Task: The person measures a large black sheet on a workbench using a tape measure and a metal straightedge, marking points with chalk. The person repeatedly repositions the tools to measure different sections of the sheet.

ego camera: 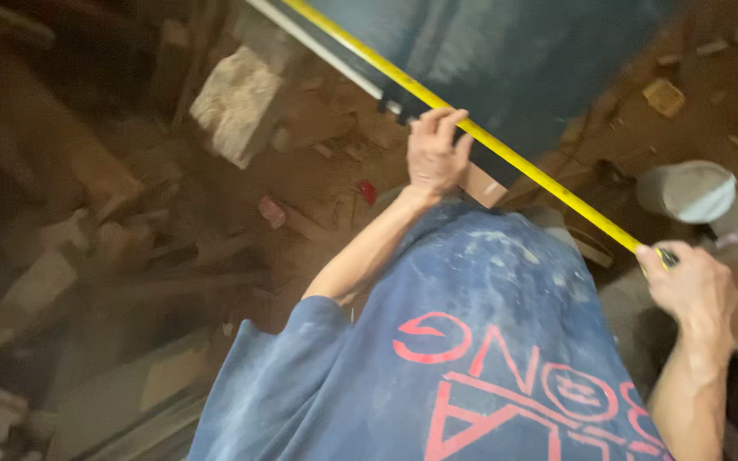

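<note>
Tape case is gripped tight in the right hand (692, 288), down by the hip. Yellow tape blade (506, 149) is run diag. up across the dark blue panel (514, 51), pinched mid-way by the left hand (434, 154). Blade's probably light, springy & kink-prone w/o that support. Rubble (237, 102) is seen beyond.
</note>
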